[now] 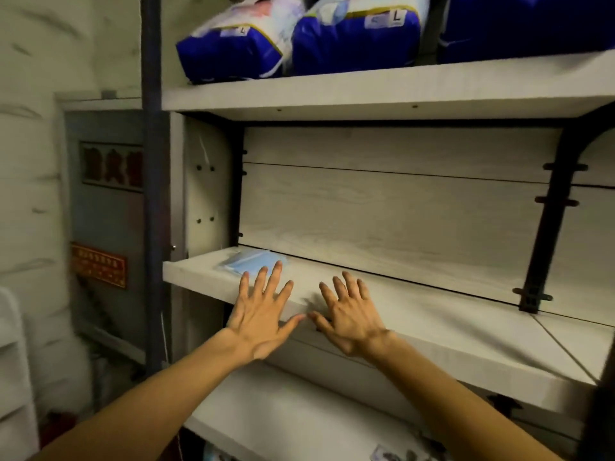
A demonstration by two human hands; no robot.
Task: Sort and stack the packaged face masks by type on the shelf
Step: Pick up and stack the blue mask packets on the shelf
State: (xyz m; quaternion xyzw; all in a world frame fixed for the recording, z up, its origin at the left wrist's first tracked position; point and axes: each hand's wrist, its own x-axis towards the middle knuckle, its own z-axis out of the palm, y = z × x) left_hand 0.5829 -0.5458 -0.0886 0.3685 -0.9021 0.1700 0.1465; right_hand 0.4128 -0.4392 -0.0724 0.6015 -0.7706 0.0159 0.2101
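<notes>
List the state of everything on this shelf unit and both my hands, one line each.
Left hand: open, fingers spread, holding nothing.
Right hand: open, fingers spread, holding nothing.
Blue mask pack: lying flat at the middle shelf's left end.
Middle shelf: otherwise bare.
Blue bags: sealed, on top shelf.

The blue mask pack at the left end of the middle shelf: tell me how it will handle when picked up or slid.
The blue mask pack looks thin and flat inside soft film, so it will probably flex and feel light. Lying flat on the smooth shelf, it should slide easily and cannot roll or tip. The left hand, open, reaches it with its fingertips.
</notes>
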